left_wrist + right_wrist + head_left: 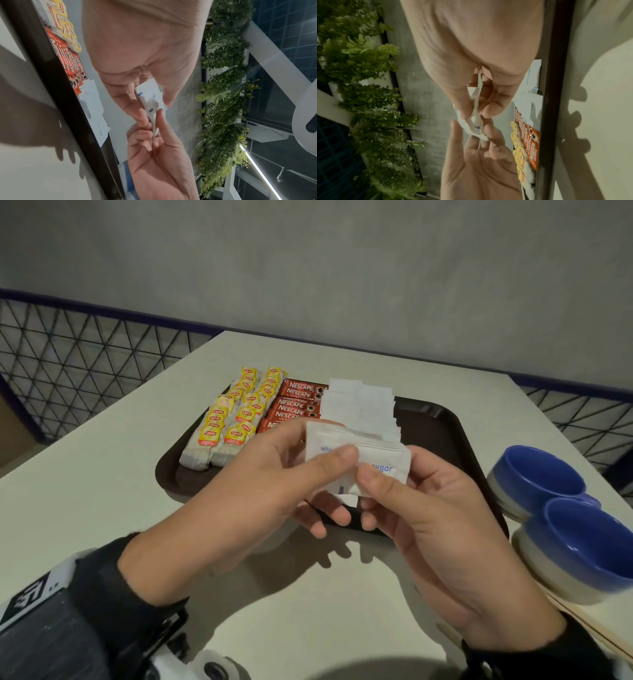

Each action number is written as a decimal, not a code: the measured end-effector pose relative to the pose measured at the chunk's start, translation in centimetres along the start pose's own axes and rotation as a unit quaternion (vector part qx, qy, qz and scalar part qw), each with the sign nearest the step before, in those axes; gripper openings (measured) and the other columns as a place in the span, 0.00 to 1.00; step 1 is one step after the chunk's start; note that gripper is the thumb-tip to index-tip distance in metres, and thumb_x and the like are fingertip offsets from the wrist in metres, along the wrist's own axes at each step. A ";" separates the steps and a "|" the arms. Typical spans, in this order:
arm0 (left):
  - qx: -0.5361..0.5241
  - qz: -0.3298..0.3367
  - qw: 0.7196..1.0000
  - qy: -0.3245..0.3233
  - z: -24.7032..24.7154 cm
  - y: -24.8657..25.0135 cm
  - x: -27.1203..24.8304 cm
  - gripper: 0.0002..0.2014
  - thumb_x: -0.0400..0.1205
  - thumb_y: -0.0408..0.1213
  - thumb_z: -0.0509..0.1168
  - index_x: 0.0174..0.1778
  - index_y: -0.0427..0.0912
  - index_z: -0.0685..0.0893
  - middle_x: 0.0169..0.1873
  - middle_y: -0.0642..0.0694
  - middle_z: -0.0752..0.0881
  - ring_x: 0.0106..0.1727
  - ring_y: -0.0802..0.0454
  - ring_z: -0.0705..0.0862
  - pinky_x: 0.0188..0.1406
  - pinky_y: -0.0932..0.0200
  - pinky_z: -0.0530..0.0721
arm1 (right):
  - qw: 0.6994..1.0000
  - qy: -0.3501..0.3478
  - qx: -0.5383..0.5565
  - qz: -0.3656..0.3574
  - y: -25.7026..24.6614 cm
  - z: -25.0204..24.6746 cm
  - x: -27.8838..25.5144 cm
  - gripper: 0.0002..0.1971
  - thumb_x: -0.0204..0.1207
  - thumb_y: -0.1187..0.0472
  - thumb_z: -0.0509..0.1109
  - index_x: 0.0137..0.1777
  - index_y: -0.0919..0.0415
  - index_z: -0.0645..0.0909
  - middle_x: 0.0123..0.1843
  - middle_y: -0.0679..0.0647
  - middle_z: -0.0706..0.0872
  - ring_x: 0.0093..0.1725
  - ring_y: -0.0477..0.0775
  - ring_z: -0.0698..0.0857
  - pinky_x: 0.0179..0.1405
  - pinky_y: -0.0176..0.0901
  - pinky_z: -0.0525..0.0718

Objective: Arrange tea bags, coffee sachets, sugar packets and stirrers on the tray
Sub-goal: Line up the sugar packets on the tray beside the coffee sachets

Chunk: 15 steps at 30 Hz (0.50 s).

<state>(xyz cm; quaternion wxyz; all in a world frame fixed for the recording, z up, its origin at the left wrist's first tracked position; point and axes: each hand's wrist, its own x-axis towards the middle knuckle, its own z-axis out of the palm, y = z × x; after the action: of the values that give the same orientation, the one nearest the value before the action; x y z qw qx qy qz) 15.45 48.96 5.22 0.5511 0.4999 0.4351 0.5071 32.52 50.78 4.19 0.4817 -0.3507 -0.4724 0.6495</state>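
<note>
A small stack of white sugar packets (359,463) with blue print sits above the near edge of the dark brown tray (448,433), pinched from both sides — edges fanned, one corner slipping loose. On the tray, two rows of yellow-tagged tea bags (233,419) lie overlapping at the left, red coffee sachets (298,405) shingled just beside them, then a spread of white sugar packets (363,409) — face down, overlapping. Wooden stirrers (589,625) lie off the tray, on the right.

The red coffee sachets (297,405) read "NESCAFE CLASSIC". The yellow tea bag tags (239,414) read "Lipton". The held sugar packets (363,463) showed blue "sugar".
</note>
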 end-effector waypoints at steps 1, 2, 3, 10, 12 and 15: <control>0.005 0.002 1.000 0.002 -0.1 0.0 0.1 0.24 0.72 0.43 0.73 0.64 0.43 0.84 0.46 0.42 0.94 0.32 0.44 0.89 0.24 0.58 0.84 | 1.000 0.002 0.012 0.000 0.0 -0.1 0.1 0.14 0.66 0.62 0.79 0.52 0.64 0.91 0.44 0.63 0.89 0.32 0.50 0.79 0.29 0.39 0.82; 0.008 0.003 1.000 0.005 -0.2 -0.1 0.2 0.24 0.71 0.40 0.74 0.64 0.41 0.84 0.47 0.40 0.94 0.32 0.44 0.90 0.25 0.58 0.85 | 1.000 0.003 0.024 0.002 -0.1 -0.2 0.1 0.14 0.66 0.62 0.79 0.52 0.64 0.90 0.45 0.62 0.89 0.32 0.49 0.79 0.29 0.38 0.82; 0.010 0.005 1.000 0.008 -0.3 -0.2 0.3 0.24 0.71 0.37 0.75 0.64 0.40 0.85 0.46 0.38 0.94 0.31 0.44 0.90 0.26 0.58 0.87 | 1.000 0.003 0.030 0.005 -0.1 -0.2 0.1 0.15 0.65 0.62 0.79 0.53 0.64 0.90 0.46 0.62 0.90 0.32 0.49 0.79 0.29 0.38 0.81; 0.024 0.007 1.000 -0.019 -0.2 -0.3 0.2 0.19 0.74 0.34 0.72 0.61 0.38 0.89 0.43 0.35 0.94 0.27 0.45 0.90 0.25 0.58 0.89 | 1.000 0.005 -0.029 0.010 -0.1 -0.3 0.1 0.16 0.70 0.55 0.77 0.56 0.60 0.90 0.45 0.61 0.89 0.31 0.49 0.72 0.27 0.43 0.76; 0.026 0.000 0.999 -0.030 -0.1 -0.2 0.1 0.17 0.76 0.35 0.70 0.60 0.35 0.89 0.44 0.30 0.93 0.27 0.44 0.90 0.24 0.57 0.89 | 0.999 0.010 -0.039 0.004 0.0 -0.3 0.1 0.15 0.71 0.54 0.77 0.54 0.60 0.91 0.44 0.63 0.86 0.31 0.50 0.71 0.26 0.43 0.75; 0.019 -0.014 0.999 -0.042 0.0 -0.2 0.0 0.16 0.80 0.37 0.66 0.59 0.32 0.89 0.47 0.27 0.92 0.29 0.41 0.90 0.26 0.55 0.89 | 0.999 0.014 -0.045 -0.003 0.1 -0.3 0.1 0.14 0.71 0.53 0.77 0.52 0.61 0.90 0.41 0.66 0.85 0.30 0.50 0.70 0.25 0.43 0.74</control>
<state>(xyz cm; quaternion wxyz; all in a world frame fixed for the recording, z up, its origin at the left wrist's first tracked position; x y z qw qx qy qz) 15.48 48.98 5.07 0.5663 0.5253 0.4279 0.4694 32.78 50.98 4.01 0.4738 -0.3802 -0.4954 0.6210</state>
